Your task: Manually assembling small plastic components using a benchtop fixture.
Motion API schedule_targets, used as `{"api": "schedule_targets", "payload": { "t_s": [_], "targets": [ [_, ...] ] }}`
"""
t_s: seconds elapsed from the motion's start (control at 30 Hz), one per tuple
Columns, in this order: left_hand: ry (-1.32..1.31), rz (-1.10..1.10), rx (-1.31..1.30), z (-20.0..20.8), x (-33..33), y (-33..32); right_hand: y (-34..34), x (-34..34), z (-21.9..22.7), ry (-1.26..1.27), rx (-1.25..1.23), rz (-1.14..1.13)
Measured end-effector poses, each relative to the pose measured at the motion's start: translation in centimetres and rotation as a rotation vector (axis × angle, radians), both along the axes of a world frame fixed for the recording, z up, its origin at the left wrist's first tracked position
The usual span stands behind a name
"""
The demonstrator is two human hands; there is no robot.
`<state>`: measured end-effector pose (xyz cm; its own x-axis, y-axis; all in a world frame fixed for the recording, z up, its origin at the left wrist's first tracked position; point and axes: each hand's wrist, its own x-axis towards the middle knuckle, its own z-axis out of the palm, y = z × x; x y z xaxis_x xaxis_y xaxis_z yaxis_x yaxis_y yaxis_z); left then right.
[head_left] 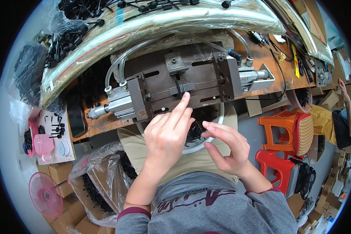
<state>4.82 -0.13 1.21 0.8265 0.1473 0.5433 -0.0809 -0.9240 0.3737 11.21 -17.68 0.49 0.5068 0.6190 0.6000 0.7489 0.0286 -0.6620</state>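
Note:
My left hand (165, 132) reaches up to the metal fixture (160, 103) on the bench. Its index finger is stretched out, with the tip at a small dark block (187, 87) in the middle of the fixture. From this block a thin black stem (177, 81) runs up to a grey metal clamp block (176, 63). My right hand (232, 152) hovers over my lap, thumb and fingers apart, nothing visible between them. Below both hands, a white round basket (221, 119) holds black parts, partly hidden by my hands.
Pneumatic cylinders (123, 104) with clear hoses (112, 72) flank the fixture. A long plastic-wrapped bundle (156, 24) lies behind it. Black stemmed parts (66, 46) pile up at the far left. Red (275, 167) and orange stools (279, 126) stand at right, a lined carton (101, 175) at lower left.

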Motion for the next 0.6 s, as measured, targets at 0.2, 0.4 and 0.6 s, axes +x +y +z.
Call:
{"api": "schedule_targets", "payload": {
  "t_s": [0.2, 0.4, 0.6],
  "targets": [
    [-0.009, 0.029, -0.046, 0.0, 0.2, -0.4, 0.2, -0.2, -0.4, 0.040, -0.051, -0.028],
    [0.005, 0.029, 0.065, 0.5, 0.5, -0.1, 1.1, 0.1, -0.7, -0.021, -0.017, 0.009],
    [0.019, -0.002, 0.058, 0.5, 0.7, 0.2, 0.6, 0.3, -1.1, -0.039, -0.039, 0.011]
  ]
}}
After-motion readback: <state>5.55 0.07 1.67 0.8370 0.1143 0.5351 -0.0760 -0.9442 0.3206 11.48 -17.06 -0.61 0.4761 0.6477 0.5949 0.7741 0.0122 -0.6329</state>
